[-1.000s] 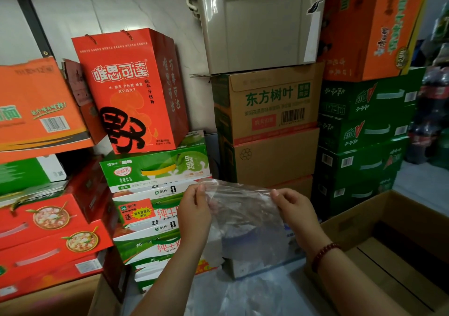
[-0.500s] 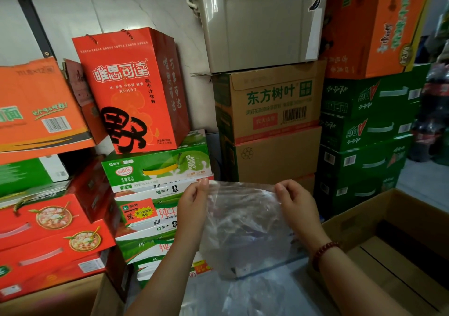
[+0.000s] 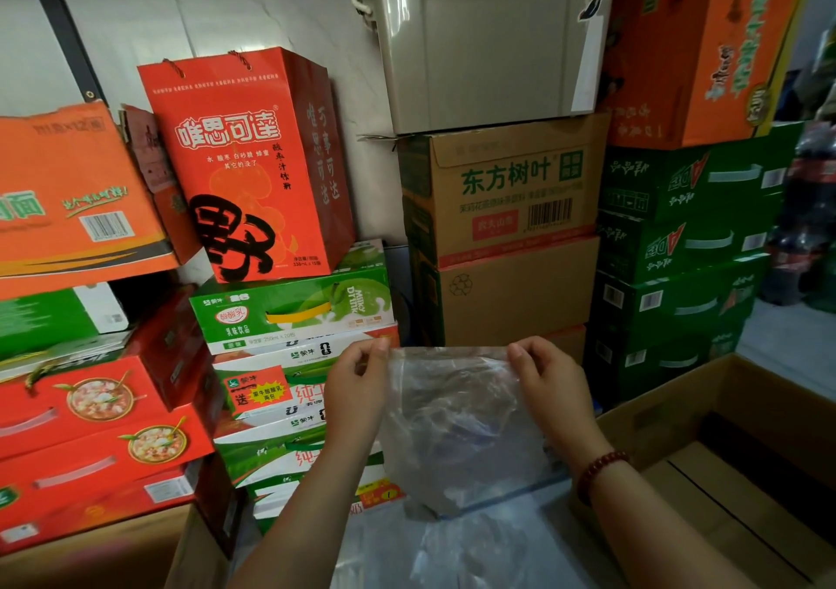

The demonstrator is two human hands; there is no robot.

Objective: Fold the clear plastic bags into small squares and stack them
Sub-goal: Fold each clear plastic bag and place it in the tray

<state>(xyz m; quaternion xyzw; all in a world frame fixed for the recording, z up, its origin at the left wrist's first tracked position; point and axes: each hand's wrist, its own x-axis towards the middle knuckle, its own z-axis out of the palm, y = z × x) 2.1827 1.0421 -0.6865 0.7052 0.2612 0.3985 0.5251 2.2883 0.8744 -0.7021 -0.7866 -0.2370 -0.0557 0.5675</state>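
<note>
Since a second earlier the clear plastic bag (image 3: 457, 425) hung flatter and more spread. The left hand (image 3: 357, 389) and right hand (image 3: 549, 389) were raised before the stacked boxes (image 3: 298, 317), each pinching a top corner between thumb and fingers

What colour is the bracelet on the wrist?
Dark red beads, on the bracelet in the head view.

Pale worktop (image 3: 362, 561) at bottom centre; crumpled clear plastic bags (image 3: 470, 552) lie on it, open cardboard box (image 3: 724, 412) just right.
</note>
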